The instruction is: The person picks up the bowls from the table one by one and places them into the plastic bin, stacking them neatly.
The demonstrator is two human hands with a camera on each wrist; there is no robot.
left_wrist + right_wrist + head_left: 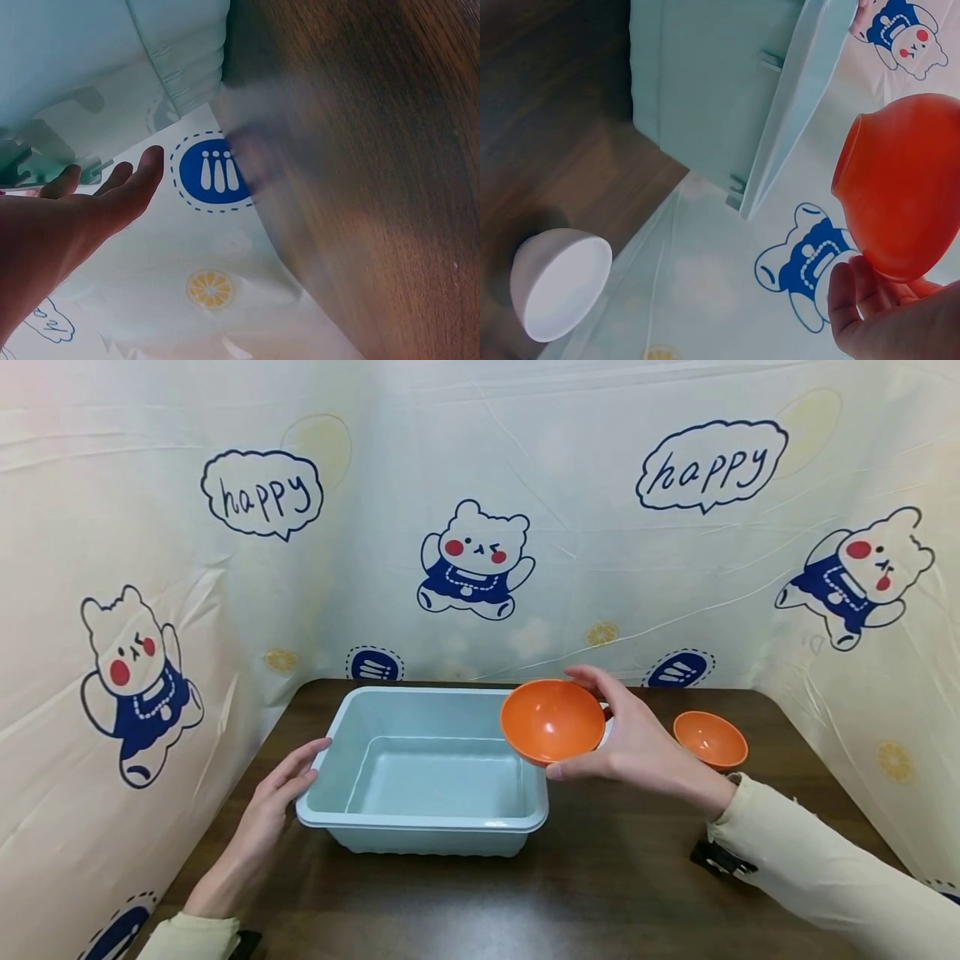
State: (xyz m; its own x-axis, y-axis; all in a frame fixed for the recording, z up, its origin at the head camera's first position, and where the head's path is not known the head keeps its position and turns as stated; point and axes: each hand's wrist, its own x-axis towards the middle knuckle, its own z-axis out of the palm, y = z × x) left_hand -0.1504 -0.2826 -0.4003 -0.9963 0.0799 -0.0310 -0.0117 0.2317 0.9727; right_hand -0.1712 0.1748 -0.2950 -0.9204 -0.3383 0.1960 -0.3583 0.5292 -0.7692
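A light blue plastic basin point(423, 821) stands on the dark wooden table. My left hand point(273, 806) touches its left rim, fingers fairly straight; the left wrist view shows these fingers point(142, 184) beside the basin wall point(180, 52). My right hand point(611, 735) grips an orange bowl point(551, 722) above the basin's right rim. Its inside faces the head camera, while its rounded outside point(907, 187) shows in the right wrist view. A second orange bowl point(711, 739) sits on the table to the right, behind my right forearm.
A white bowl point(562, 285) stands on the table in the right wrist view; in the head view my right hand hides most of it. A printed curtain point(480, 460) with cartoon bears surrounds the table point(600, 877) at the back and sides.
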